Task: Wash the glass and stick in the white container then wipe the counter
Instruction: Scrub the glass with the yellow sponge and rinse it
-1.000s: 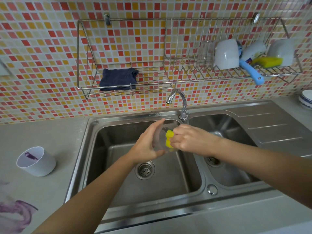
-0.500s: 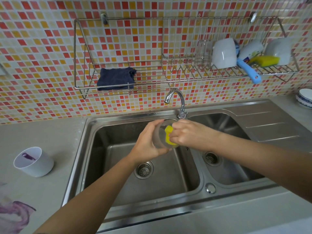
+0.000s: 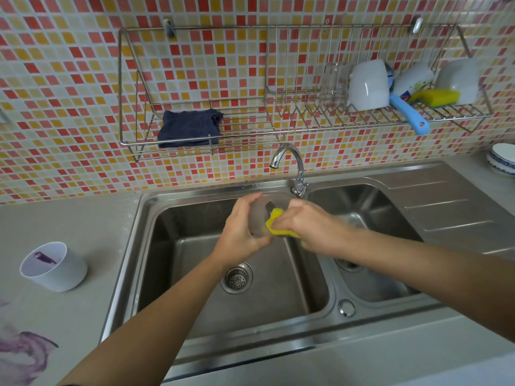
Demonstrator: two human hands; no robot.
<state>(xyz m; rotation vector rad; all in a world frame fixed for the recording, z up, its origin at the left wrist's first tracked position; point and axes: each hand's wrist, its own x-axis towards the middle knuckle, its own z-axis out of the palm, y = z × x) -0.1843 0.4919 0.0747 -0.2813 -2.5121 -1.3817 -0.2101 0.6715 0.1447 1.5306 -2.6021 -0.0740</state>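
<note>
Over the left sink basin (image 3: 200, 302) my left hand (image 3: 239, 232) grips a clear glass (image 3: 259, 215), tilted on its side. My right hand (image 3: 309, 227) presses a yellow sponge (image 3: 274, 224) against the glass's mouth. The white container (image 3: 55, 267) stands on the grey counter (image 3: 69, 218) at the left, with a purple stick (image 3: 43, 257) lying inside it. A purple smear (image 3: 22, 352) stains the counter at the lower left.
A curved tap (image 3: 289, 162) rises behind my hands. The wall rack (image 3: 195, 146) holds a dark blue cloth (image 3: 189, 128), white cups (image 3: 367, 86), a blue-handled brush (image 3: 408, 114) and another yellow sponge (image 3: 437, 97). A patterned bowl (image 3: 503, 158) sits far right by the drainboard (image 3: 446, 201).
The sponge in my right hand has shifted slightly against the glass. Both hands stay over the left basin; the view moved a little.
</note>
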